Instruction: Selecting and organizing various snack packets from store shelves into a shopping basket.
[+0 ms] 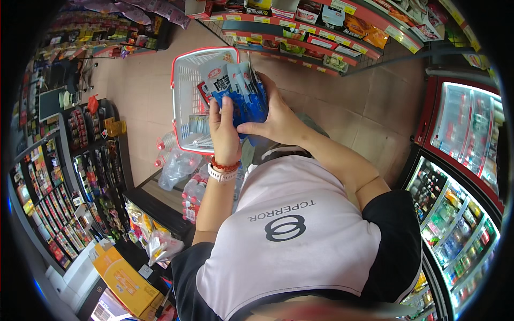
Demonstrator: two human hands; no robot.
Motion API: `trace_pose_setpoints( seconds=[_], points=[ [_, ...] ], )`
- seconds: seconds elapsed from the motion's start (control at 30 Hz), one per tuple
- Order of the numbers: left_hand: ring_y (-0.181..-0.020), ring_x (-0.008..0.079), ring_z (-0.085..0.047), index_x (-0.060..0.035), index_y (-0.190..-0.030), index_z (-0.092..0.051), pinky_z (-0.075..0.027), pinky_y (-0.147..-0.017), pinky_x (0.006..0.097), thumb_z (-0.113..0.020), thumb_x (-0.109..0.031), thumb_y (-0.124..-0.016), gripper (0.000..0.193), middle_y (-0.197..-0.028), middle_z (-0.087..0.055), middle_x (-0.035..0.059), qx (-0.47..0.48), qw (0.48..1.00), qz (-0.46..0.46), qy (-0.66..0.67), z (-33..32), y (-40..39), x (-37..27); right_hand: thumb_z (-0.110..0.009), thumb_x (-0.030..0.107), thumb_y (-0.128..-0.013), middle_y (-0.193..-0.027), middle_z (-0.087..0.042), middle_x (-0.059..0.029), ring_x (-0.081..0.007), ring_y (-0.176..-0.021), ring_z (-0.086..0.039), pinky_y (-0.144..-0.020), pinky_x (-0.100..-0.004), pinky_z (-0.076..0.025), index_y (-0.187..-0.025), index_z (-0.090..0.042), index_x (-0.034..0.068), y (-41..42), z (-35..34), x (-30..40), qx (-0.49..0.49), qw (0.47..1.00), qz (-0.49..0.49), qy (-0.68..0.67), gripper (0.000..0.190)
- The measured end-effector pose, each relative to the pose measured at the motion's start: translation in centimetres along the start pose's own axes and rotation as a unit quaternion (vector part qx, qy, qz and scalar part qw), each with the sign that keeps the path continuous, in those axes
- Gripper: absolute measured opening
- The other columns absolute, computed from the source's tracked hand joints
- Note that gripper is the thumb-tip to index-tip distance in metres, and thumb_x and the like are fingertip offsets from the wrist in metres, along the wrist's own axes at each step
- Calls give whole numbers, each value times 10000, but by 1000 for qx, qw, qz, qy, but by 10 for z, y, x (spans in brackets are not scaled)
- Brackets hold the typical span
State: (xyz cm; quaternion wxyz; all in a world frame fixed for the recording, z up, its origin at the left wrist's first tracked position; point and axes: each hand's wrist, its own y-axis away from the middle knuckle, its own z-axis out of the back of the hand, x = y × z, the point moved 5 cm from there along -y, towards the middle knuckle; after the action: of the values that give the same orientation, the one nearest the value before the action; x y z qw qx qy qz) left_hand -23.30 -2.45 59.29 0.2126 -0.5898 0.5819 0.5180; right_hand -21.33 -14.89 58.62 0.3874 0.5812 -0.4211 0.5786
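Several blue and white snack packets (241, 90) stand together in a bundle between my two hands, over the right part of a white plastic shopping basket (186, 150) with a red rim. My left hand (227, 128) presses on their near left side, with a red bead bracelet and a pale wristband on its wrist. My right hand (273, 114) clasps the bundle from the right, thumb across its near side. Inside the basket lie a red and white packet (204, 94) and a row of small packs (198, 124), partly hidden by my left hand.
Snack shelves (289, 26) run along the top. Lit drink coolers (457, 224) stand at the right. Shrink-wrapped bottles (195, 188) and a clear plastic bag (178, 166) lie below the basket. A counter with a yellow carton (126, 281) is at the lower left, below racks of small goods (52, 200).
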Motion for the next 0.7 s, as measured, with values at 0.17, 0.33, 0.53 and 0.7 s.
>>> trace_pose_setpoints(
  seconds=[0.17,0.33,0.53,0.7],
  points=[
    [-929,126,-591,-58,-1135,-507,-512,-773,320,-465,-199,-964,226,-1068,-596,42,14,999,28,-12,-2,-4,0,-768,194,-673,-1287,-395,-173,-235,-1194,-418,-1000,-352,-356,-1385,-159,-15,-5,9,-14,11,988,-76,-134,960],
    [-1021,236,-594,-62,-1301,-382,-513,-845,404,-355,-294,-986,392,-1177,-564,107,98,985,116,79,7,-10,-2,-591,177,-721,-989,-596,-154,-233,-844,-607,-682,-329,-521,-1216,-465,-13,2,22,-12,56,771,-256,-581,544],
    [-691,154,-572,-50,-1192,-424,-461,-593,294,-391,-345,-969,371,-842,-568,63,189,938,159,243,-5,-15,-1,-603,290,-706,-1268,-460,-216,-279,-942,-544,-781,-405,-444,-1349,-331,-12,-6,33,0,135,666,-124,-723,762],
    [-421,93,-313,-69,-985,-417,-235,-430,244,-490,-511,-884,459,-526,-345,-13,408,783,184,432,-18,2,0,-651,315,-689,-1360,-360,-217,-239,-899,-465,-706,-345,-422,-1417,-220,39,-5,43,4,132,693,-123,-698,890]
  ],
)
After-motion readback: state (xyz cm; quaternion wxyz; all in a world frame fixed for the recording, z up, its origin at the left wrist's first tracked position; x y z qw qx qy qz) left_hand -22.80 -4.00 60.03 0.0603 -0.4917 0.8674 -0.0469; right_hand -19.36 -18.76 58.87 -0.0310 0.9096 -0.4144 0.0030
